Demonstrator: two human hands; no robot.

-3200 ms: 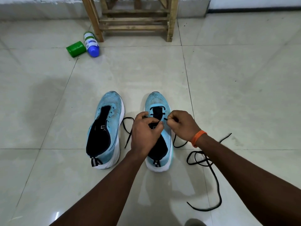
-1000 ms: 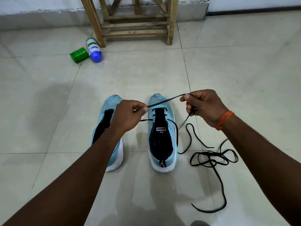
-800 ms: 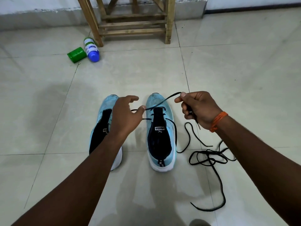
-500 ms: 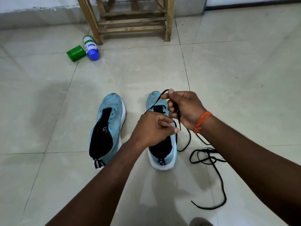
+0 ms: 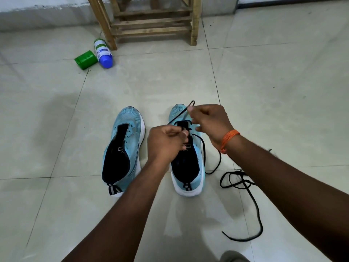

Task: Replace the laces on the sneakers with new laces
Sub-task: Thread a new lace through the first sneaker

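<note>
Count: two light-blue mesh sneakers, one black lace [image 5: 242, 179], two hands. Both shoes stand side by side on the tiled floor [image 5: 56, 205], frame centre. Unlaced sneaker [image 5: 130, 129] on the left, part-laced sneaker [image 5: 175, 113] on the right. Left hand [image 5: 166, 142] has its fingers curled, pinching the lace over the tongue. Right hand [image 5: 209, 121], above the toe, pinches a lifted loop of the lace. The slack is tangled on the floor, lower right. Upper left: one green tub [image 5: 86, 59] and one white blue-capped bottle [image 5: 103, 53], both lying beside one wooden stool [image 5: 151, 25].
</note>
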